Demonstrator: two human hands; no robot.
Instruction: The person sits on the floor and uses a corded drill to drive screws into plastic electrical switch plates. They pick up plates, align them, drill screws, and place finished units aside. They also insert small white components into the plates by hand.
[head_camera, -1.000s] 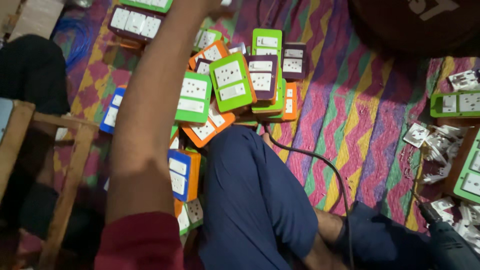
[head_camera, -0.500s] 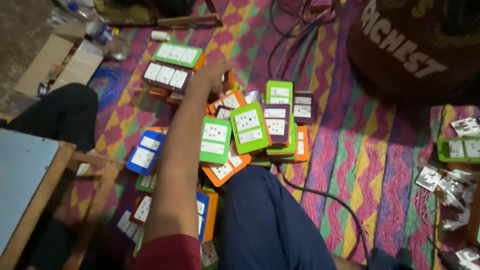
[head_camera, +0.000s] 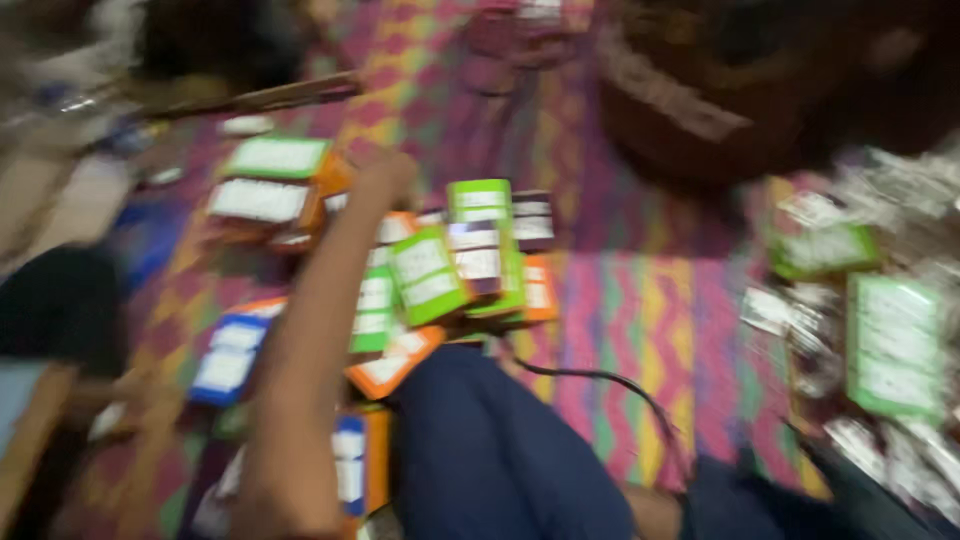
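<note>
Orange box (head_camera: 335, 172): far left of the pile, touching my left hand, under a green-topped box (head_camera: 277, 157).
Left hand (head_camera: 385, 175): I reach far across the pile; blur hides the fingers, so I cannot tell their state.
Heap of green and orange boxes (head_camera: 460, 260): just right of my forearm.
Black cable (head_camera: 600, 378): near, on the striped mat (head_camera: 640, 290).
Right hand: out of view.

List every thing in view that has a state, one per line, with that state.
left hand: stretched forward over the far boxes; the blur hides whether it grips anything.
green box: tilted, on top of the middle pile.
orange box: flat on the mat, partly under others.
blue box: flat on the mat.
black cable: slack, curving across the mat.
right hand: out of view.
</note>
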